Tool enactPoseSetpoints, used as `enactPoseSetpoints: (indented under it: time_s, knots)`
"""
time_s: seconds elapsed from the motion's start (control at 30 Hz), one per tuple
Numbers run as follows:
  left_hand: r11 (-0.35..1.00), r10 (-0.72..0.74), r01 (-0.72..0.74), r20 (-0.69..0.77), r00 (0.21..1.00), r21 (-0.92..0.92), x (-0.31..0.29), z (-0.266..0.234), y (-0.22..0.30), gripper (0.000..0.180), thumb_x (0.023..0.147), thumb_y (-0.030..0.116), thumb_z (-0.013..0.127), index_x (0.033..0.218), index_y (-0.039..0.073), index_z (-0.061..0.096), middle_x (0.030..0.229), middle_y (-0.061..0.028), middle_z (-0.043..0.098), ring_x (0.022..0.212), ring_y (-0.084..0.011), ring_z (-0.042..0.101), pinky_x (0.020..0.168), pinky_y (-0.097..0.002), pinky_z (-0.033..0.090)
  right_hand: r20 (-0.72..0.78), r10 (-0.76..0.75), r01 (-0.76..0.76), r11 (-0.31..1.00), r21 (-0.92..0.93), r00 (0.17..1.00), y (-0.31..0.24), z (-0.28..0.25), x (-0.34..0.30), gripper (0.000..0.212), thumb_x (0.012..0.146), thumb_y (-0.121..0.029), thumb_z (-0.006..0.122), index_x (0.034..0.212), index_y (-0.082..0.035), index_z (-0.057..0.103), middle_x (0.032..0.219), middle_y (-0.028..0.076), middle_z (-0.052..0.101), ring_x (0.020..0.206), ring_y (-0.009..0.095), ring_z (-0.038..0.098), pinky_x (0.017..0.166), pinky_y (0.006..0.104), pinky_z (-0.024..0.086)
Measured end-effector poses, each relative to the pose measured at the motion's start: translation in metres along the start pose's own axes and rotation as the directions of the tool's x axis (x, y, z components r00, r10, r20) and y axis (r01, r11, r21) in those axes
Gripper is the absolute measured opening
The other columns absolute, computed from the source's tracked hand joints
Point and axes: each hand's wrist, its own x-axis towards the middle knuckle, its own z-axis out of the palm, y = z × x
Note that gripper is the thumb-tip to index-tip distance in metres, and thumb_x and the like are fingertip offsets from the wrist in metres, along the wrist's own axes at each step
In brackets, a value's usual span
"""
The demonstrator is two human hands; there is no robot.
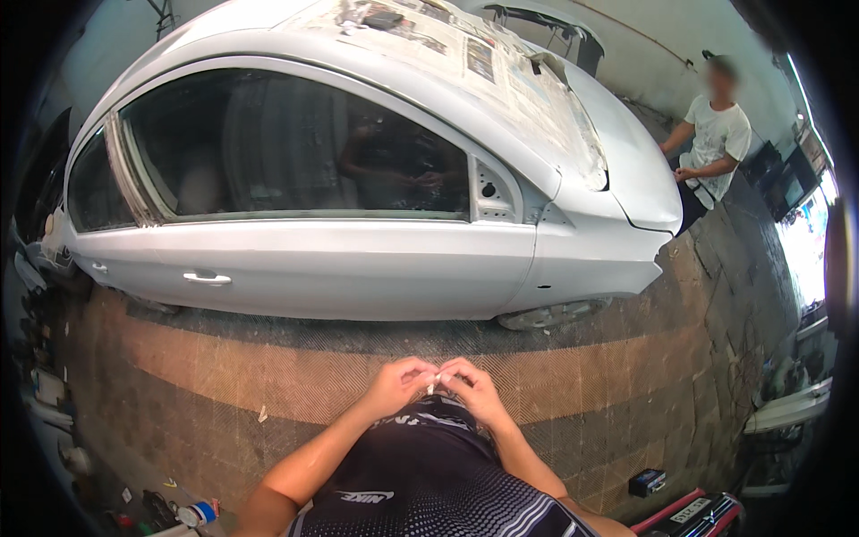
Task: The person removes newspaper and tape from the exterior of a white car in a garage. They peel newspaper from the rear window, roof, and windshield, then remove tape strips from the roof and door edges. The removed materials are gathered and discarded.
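My left hand (pixel 400 385) and my right hand (pixel 473 387) meet in front of my waist, fingertips almost touching. Both are closed in a pinch. Between the fingertips is a small white thing (pixel 431 388), too small for me to tell its kind. Beyond my hands, and apart from them, stands a pale grey-white car (pixel 349 259) with its side towards me. Its side window (pixel 286 143) is dark and reflective, and the front door's mirror mount (pixel 490 190) is bare. Newspaper sheets (pixel 483 63) cover the windscreen.
Another person (pixel 716 134) in a white shirt stands by the car's front at the right. A dark box (pixel 647 482) and a red-and-black car part (pixel 693 519) lie at lower right. Assorted items, among them a blue-and-white roll (pixel 199 514), sit at lower left. Patterned tiles (pixel 268 376) cover the floor.
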Motion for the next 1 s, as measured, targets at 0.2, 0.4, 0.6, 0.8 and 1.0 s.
enactPoseSetpoints:
  time_s: [0.2, 0.4, 0.6, 0.8, 1.0]
  knots:
    - [0.997, -0.058, 0.062, -0.083, 0.995, 0.051, -0.104, -0.048, 0.002, 0.009, 0.101, 0.011, 0.058, 0.101, 0.003, 0.061, 0.088, 0.0, 0.063, 0.075, -0.0053, 0.057, 0.067, -0.0218, 0.046, 0.289, -0.025, 0.104, 0.96, -0.261, 0.957, 0.021, 0.078, -0.002, 0.013, 0.091, -0.018, 0.071, 0.097, -0.006, 0.074, 0.125, 0.009, 0.059, 0.115, 0.021, 0.055, 0.097, 0.0378, 0.045]
    - [0.975, -0.118, 0.042, -0.35, 0.929, -0.218, -0.156, -0.069, -0.014, 0.008, 0.101, 0.01, 0.056, 0.095, 0.004, 0.056, 0.082, -0.0007, 0.057, 0.07, -0.0091, 0.054, 0.061, -0.0259, 0.043, 0.181, -0.175, 0.225, 0.922, -0.315, 0.968, 0.017, 0.154, -0.009, 0.016, 0.087, -0.016, 0.073, 0.099, -0.007, 0.079, 0.154, 0.015, 0.044, 0.134, 0.027, 0.048, 0.109, 0.0426, 0.04]
    - [0.895, 0.38, -0.167, -0.508, 0.773, 0.415, -0.152, -0.083, 0.002, 0.003, 0.095, 0.001, 0.053, 0.092, 0.0, 0.054, 0.08, -0.0127, 0.057, 0.07, -0.0248, 0.057, 0.062, -0.0373, 0.045, 0.021, -0.052, 0.053, 0.998, -0.019, 0.998, 0.03, 0.19, 0.005, 0.016, 0.086, -0.002, 0.073, 0.101, 0.002, 0.077, 0.15, 0.017, 0.048, 0.128, 0.025, 0.054, 0.096, 0.0339, 0.051]
    - [0.969, 0.24, -0.146, -0.643, 0.727, 0.197, -0.159, -0.111, -0.019, 0.003, 0.095, 0.002, 0.055, 0.093, -0.001, 0.055, 0.089, -0.012, 0.058, 0.074, -0.0257, 0.058, 0.067, -0.0358, 0.047, -0.44, -0.152, 0.191, 0.981, 0.046, 0.885, -0.025, 0.158, 0.056, 0.028, 0.091, -0.012, 0.073, 0.115, 0.003, 0.071, 0.134, 0.019, 0.061, 0.103, 0.023, 0.069, 0.081, 0.0362, 0.061]
    - [0.776, 0.545, -0.141, -0.541, 0.64, 0.615, -0.112, -0.14, 0.026, 0.008, 0.084, 0.004, 0.072, 0.091, 0.005, 0.071, 0.109, -0.0109, 0.059, 0.108, -0.0306, 0.054, 0.09, -0.0416, 0.046, 0.256, 0.283, -0.309, 0.948, 0.07, 0.924, -0.033, 0.189, 0.083, 0.045, 0.105, -0.034, 0.052, 0.139, -0.004, 0.054, 0.126, 0.012, 0.063, 0.111, 0.022, 0.065, 0.088, 0.0377, 0.058]
